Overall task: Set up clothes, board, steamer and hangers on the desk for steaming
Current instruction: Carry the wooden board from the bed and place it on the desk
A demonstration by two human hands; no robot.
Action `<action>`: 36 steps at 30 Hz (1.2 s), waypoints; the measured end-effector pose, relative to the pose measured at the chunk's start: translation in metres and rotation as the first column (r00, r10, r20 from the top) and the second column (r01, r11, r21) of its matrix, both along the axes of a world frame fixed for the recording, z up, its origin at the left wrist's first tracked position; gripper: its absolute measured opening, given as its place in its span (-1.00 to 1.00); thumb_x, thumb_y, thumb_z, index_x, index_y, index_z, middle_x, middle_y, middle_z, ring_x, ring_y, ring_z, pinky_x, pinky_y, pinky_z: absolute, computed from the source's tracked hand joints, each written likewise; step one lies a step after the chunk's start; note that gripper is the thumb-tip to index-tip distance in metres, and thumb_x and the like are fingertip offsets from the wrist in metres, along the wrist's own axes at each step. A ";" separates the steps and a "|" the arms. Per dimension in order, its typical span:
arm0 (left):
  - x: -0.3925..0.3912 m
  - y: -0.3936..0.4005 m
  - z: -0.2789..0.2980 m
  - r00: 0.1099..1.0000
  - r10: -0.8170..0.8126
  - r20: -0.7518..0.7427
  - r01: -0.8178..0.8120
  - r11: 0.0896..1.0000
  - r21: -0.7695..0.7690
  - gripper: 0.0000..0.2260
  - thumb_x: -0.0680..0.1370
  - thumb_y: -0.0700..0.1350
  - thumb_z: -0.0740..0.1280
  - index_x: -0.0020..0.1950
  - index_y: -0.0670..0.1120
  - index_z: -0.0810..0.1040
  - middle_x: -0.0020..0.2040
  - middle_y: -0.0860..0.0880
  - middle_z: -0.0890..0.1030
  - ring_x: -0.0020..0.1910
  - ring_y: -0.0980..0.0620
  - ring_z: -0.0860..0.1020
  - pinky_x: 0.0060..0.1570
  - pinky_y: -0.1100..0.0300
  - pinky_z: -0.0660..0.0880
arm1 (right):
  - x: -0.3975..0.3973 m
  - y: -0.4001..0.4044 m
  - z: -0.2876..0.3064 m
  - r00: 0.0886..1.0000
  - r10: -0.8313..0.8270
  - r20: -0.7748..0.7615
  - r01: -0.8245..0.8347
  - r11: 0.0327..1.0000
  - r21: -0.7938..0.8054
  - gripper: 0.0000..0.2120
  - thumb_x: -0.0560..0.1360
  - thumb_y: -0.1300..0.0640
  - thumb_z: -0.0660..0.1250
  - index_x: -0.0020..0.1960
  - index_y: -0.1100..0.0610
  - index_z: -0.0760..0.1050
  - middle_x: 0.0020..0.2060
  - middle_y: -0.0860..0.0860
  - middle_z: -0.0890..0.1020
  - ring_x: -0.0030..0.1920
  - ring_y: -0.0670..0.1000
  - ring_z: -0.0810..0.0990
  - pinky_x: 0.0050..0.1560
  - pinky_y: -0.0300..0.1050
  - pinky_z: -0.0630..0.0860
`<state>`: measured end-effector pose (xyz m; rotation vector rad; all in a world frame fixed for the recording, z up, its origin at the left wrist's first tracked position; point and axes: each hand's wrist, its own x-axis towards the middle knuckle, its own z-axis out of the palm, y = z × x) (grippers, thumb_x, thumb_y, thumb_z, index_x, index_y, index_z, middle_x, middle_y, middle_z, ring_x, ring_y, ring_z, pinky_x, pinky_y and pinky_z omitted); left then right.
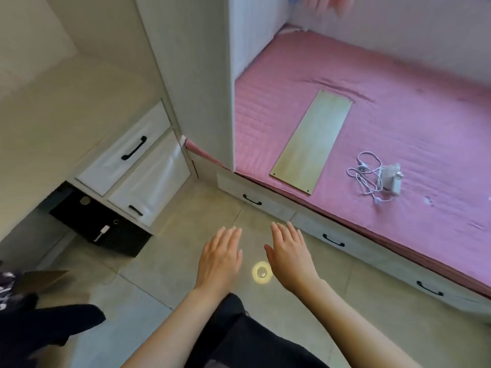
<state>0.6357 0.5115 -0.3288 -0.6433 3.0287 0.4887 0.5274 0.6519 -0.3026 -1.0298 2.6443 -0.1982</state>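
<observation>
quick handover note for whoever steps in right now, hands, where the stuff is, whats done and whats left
Left hand and right hand: both open, empty, held out over the floor.
Board lies flat on the pink bed; the steamer with its tangled cord lies to its right, apart from it.
No clothes or hangers clearly in view.
Done: nothing moved to the desk as far as the view shows.
Left: carry everything over.

Board (310,140) on bed (398,107), steamer (389,179) right of it, apart. Drawers (138,166) left of bed. Hands side by side over floor (358,301), before bed.
</observation>
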 end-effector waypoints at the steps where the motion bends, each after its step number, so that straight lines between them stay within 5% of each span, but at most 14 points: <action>1: -0.013 0.000 0.000 1.000 -0.029 -0.001 0.029 1.000 -0.004 -0.55 0.54 -0.05 0.31 0.42 -0.09 0.39 0.37 -0.03 0.47 0.39 -0.05 0.39 0.28 0.05 0.39 | -0.011 0.003 0.000 1.000 -0.026 -0.001 0.026 1.000 0.005 -0.43 0.63 -0.06 0.06 0.54 0.18 0.05 0.50 0.10 0.21 0.53 0.16 0.05 0.50 0.09 -0.01; 10: -0.149 -0.025 -0.001 0.973 -0.229 -0.040 0.228 0.973 -0.020 -0.58 0.53 -0.12 0.33 0.38 -0.12 0.44 0.33 -0.05 0.51 0.36 -0.05 0.43 0.37 0.09 0.19 | -0.118 0.007 -0.008 0.969 -0.247 0.007 0.246 0.968 0.037 -0.44 0.63 -0.03 0.07 0.54 0.19 0.05 0.50 0.11 0.21 0.53 0.18 0.05 0.50 0.11 0.02; 19: -0.289 -0.068 -0.010 0.918 -0.393 0.049 0.395 0.917 -0.058 -0.55 0.53 -0.10 0.34 0.40 -0.13 0.40 0.34 -0.09 0.50 0.37 -0.08 0.41 0.39 0.04 0.23 | -0.225 -0.005 -0.024 0.926 -0.378 0.007 0.376 0.923 0.077 -0.49 0.61 0.01 0.14 0.48 0.23 0.21 0.41 0.16 0.37 0.46 0.25 0.23 0.45 0.17 0.17; 23: -0.334 -0.069 -0.015 0.907 -0.407 0.103 0.411 0.912 -0.011 -0.54 0.61 -0.05 0.18 0.50 -0.08 0.23 0.48 -0.05 0.31 0.49 -0.04 0.22 0.46 0.09 0.00 | -0.269 0.000 -0.027 0.918 -0.396 0.007 0.393 0.914 0.103 -0.49 0.62 0.00 0.10 0.48 0.23 0.18 0.40 0.15 0.36 0.46 0.24 0.21 0.45 0.17 0.16; 36: -0.463 -0.026 -0.036 0.938 -0.321 0.127 0.310 0.946 0.097 -0.55 0.62 -0.07 0.14 0.50 -0.10 0.21 0.48 -0.06 0.30 0.49 -0.02 0.21 0.48 0.08 0.12 | -0.420 0.038 -0.048 0.942 -0.335 0.000 0.331 0.931 0.155 -0.52 0.56 0.05 0.22 0.39 0.29 0.31 0.27 0.20 0.48 0.36 0.29 0.35 0.34 0.17 0.30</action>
